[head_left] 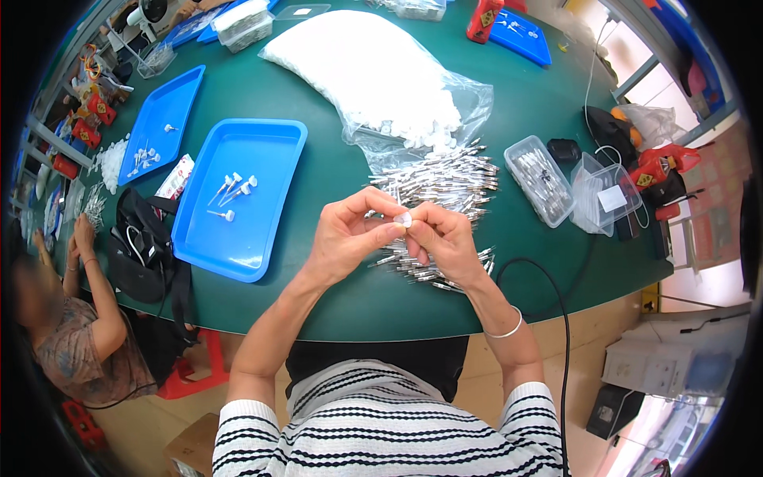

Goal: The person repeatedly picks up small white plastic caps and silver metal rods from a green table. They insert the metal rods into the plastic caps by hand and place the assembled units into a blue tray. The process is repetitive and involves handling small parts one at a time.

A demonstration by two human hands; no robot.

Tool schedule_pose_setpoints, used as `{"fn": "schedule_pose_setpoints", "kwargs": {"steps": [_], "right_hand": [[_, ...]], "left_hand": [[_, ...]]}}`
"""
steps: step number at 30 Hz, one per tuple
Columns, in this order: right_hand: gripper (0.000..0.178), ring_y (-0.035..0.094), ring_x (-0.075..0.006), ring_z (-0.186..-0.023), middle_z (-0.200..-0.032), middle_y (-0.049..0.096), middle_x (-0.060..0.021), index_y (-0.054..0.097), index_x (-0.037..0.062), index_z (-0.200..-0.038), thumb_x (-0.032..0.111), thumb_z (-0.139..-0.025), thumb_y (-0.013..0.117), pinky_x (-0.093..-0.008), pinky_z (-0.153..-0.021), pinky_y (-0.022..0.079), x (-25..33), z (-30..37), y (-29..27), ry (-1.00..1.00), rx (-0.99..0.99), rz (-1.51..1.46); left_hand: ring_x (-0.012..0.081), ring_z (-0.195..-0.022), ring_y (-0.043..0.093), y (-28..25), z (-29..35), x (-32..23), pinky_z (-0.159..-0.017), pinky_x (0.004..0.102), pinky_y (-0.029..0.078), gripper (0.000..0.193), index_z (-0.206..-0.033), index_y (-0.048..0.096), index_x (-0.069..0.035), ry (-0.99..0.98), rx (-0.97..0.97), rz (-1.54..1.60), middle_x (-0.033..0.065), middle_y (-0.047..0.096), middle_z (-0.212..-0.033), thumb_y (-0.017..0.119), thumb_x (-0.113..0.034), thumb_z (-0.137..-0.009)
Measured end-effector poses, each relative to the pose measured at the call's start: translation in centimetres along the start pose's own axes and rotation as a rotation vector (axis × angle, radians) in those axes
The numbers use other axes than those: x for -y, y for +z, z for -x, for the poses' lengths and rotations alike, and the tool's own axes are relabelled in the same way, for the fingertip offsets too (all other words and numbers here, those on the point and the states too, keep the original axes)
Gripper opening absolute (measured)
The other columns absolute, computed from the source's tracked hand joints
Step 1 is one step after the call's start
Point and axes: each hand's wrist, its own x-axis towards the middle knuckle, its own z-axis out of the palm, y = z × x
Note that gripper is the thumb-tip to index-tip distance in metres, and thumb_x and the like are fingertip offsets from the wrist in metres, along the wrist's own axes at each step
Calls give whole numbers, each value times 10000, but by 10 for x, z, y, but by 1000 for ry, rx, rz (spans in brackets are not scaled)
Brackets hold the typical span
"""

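Observation:
A small white plastic cap (pixel 404 220) is pinched between my two hands over the middle of the table. My left hand (pixel 350 230) grips it from the left with thumb and fingertips. From the right, the thumb and index finger of my right hand (pixel 451 242) close on it too. Whether a metal pin sits in the cap is hidden by my fingers. Slim metal pins (pixel 445 181) lie in a big heap behind and under my hands. Beyond them, a clear plastic bag (pixel 358 67) spills many white caps toward the heap.
To the left, a blue tray (pixel 258 238) holds several capped pins, with another blue tray (pixel 179 99) beyond. A black bag (pixel 143 246) lies beside them. Clear plastic boxes (pixel 540 179) stand at right. A black cable (pixel 563 318) hangs over the near edge. A co-worker (pixel 79 334) sits at far left.

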Motion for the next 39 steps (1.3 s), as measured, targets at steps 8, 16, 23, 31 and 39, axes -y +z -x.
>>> {"fn": "schedule_pose_setpoints", "kwargs": {"steps": [8,16,23,31,39], "right_hand": [[182,537,-38,-585,-719,607,-6,663,11,-996,172,-1010,579,-173,-507,434,-4,-1,0,-6,-3,-10],[226,530,-60,-696,-742,586,1,659,12,-994,218,-1018,571,-229,-642,443,-16,-14,-23,45,171,-124],[196,527,-61,-716,-783,581,2,642,21,-991,198,-1021,562,-227,-650,441,-14,-14,-21,57,234,-175],[196,529,-60,-716,-772,578,2,621,24,-960,197,-1022,553,-213,-629,424,-12,-13,-26,76,279,-118],[175,510,-54,-669,-703,577,2,604,13,-883,130,-999,543,-218,-607,415,-7,-11,-19,131,249,14]], "left_hand": [[154,-948,630,4,3,1,-848,304,572,142,-1013,662,23,76,-43,-181,92,614,-1017,698,6,-876],[142,-898,664,8,4,-12,-789,272,574,153,-1025,684,24,153,-65,-463,94,666,-1006,689,13,-873],[146,-769,704,10,5,-21,-687,267,576,108,-971,702,20,223,-103,-673,91,718,-863,701,7,-864],[232,-750,676,10,2,-27,-638,303,545,161,-891,662,-17,528,-38,-1104,102,688,-865,731,41,-758],[251,-815,639,1,4,-35,-635,338,541,295,-929,573,-17,682,194,-1310,90,633,-972,700,37,-669]]}}
